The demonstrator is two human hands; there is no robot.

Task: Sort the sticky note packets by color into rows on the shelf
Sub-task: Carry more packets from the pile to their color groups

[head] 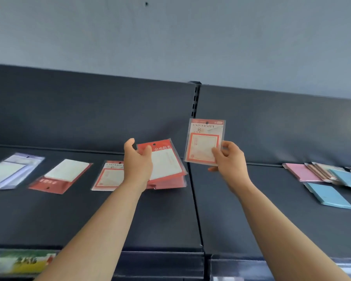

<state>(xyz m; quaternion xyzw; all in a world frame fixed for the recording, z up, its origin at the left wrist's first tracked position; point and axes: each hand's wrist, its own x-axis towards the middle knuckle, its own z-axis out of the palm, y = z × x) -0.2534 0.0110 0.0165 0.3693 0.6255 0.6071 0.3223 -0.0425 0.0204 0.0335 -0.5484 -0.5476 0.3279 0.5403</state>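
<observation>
My right hand pinches a red-bordered "UNIVERSITY" sticky note packet and holds it upright above the dark shelf. My left hand grips the top of a small stack of red packets that lies on the shelf. A second "UNIVERSITY" packet lies left of that stack, partly hidden by my left wrist. Further left lies another red packet, then a purple-edged pile.
Pink and blue packets lie in a loose heap at the shelf's right end. A vertical slotted post divides the dark back panel. A price label strip runs along the front edge at the lower left.
</observation>
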